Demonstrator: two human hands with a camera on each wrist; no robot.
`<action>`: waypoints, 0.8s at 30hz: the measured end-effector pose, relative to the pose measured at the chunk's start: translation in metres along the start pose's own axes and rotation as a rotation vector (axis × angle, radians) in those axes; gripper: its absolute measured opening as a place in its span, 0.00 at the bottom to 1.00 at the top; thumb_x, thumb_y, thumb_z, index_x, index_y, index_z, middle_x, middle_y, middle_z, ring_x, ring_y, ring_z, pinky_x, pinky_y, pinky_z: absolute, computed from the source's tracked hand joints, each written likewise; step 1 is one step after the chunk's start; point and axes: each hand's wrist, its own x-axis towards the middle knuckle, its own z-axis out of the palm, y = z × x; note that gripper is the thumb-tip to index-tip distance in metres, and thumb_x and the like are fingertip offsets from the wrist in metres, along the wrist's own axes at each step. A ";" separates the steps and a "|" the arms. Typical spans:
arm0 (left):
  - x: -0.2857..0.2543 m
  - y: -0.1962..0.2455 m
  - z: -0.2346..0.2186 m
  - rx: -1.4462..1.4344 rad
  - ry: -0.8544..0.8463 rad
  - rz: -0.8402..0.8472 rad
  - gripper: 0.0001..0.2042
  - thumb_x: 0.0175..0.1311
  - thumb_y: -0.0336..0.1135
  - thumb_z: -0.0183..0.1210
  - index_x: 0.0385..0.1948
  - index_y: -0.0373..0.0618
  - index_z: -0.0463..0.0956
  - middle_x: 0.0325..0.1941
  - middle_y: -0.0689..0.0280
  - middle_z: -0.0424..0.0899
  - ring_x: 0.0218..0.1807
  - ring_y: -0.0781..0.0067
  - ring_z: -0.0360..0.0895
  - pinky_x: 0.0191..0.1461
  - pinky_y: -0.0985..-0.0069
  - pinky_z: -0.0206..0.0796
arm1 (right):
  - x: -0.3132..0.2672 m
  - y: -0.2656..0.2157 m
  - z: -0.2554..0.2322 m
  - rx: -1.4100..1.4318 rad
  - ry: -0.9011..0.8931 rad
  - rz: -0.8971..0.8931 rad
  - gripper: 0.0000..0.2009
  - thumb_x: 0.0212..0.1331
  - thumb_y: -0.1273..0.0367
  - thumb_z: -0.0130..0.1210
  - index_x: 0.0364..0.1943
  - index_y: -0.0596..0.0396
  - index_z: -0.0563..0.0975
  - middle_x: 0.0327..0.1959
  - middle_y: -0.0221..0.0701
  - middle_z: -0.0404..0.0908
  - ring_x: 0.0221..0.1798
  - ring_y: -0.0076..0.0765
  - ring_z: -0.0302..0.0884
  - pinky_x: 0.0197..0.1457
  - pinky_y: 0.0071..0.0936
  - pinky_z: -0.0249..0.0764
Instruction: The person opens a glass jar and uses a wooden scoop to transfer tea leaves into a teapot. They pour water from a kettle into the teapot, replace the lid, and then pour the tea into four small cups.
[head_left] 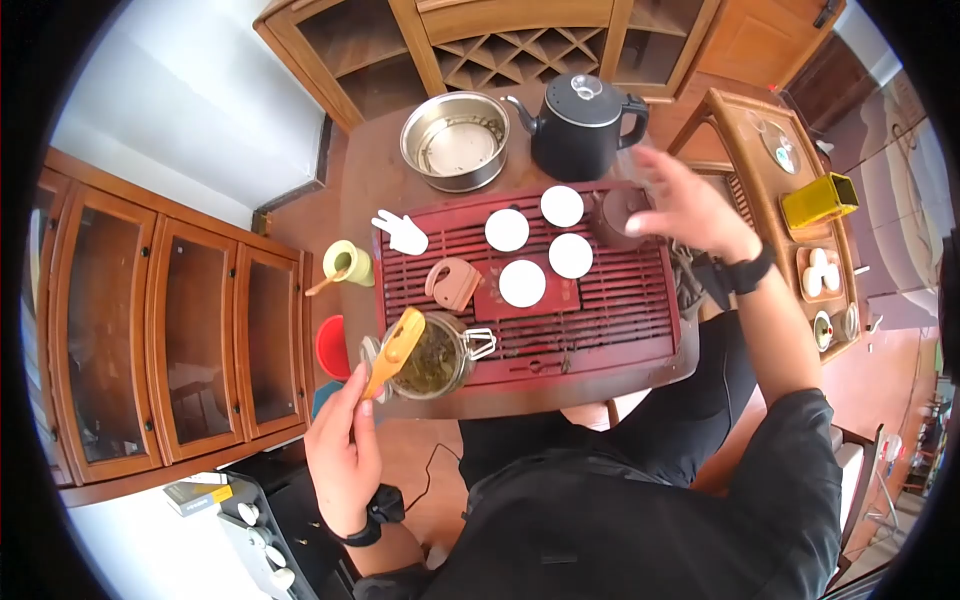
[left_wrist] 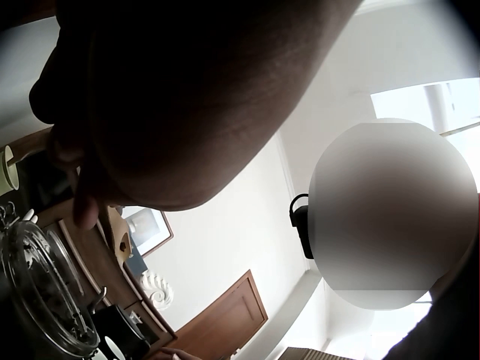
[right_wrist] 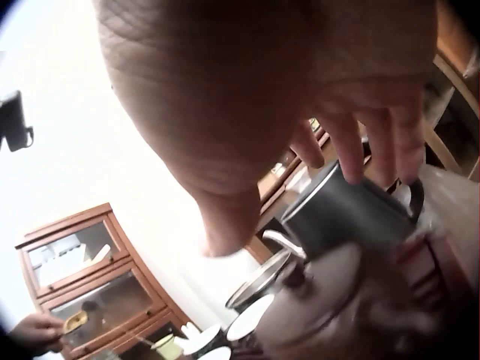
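My left hand (head_left: 345, 450) pinches a yellow wooden scoop (head_left: 400, 345) over the edge of an open glass jar (head_left: 437, 360) of dark leaves. My right hand (head_left: 695, 205) hovers with spread fingers above a dark brown lidded teapot (head_left: 615, 215) at the tray's right side. In the right wrist view that teapot (right_wrist: 315, 300) lies below the thumb, lid on, and the hand (right_wrist: 262, 97) holds nothing. The left wrist view shows the hand (left_wrist: 172, 97) mostly dark, with the scoop (left_wrist: 117, 234) beyond the fingertips and the jar (left_wrist: 49, 289) below.
Several white cups (head_left: 522, 284) and a clay pitcher (head_left: 455, 284) stand on the red slatted tray (head_left: 630, 320). Behind it are a black kettle (head_left: 575, 135) and a steel bowl (head_left: 455, 145). A green holder (head_left: 350, 262) and a red container (head_left: 332, 347) are at the left.
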 end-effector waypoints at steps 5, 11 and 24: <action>0.005 0.008 -0.006 -0.035 -0.016 -0.130 0.18 0.74 0.22 0.50 0.62 0.33 0.75 0.52 0.50 0.86 0.52 0.65 0.86 0.57 0.73 0.74 | 0.067 0.057 -0.038 -0.086 0.328 0.086 0.30 0.67 0.53 0.62 0.63 0.61 0.73 0.61 0.49 0.78 0.65 0.51 0.76 0.69 0.39 0.70; 0.012 0.006 0.003 -0.015 0.091 -0.226 0.17 0.72 0.22 0.52 0.62 0.33 0.75 0.45 0.51 0.88 0.46 0.64 0.86 0.51 0.73 0.75 | 0.071 -0.006 -0.029 -0.074 0.294 -0.175 0.19 0.62 0.60 0.66 0.51 0.56 0.80 0.49 0.41 0.82 0.58 0.50 0.76 0.63 0.39 0.72; -0.001 -0.008 -0.007 -0.079 0.116 -0.247 0.18 0.73 0.21 0.51 0.63 0.33 0.75 0.47 0.51 0.87 0.49 0.63 0.86 0.52 0.73 0.76 | 0.123 0.075 -0.039 -0.191 0.207 0.011 0.25 0.63 0.59 0.67 0.60 0.57 0.75 0.50 0.43 0.82 0.55 0.45 0.80 0.63 0.38 0.73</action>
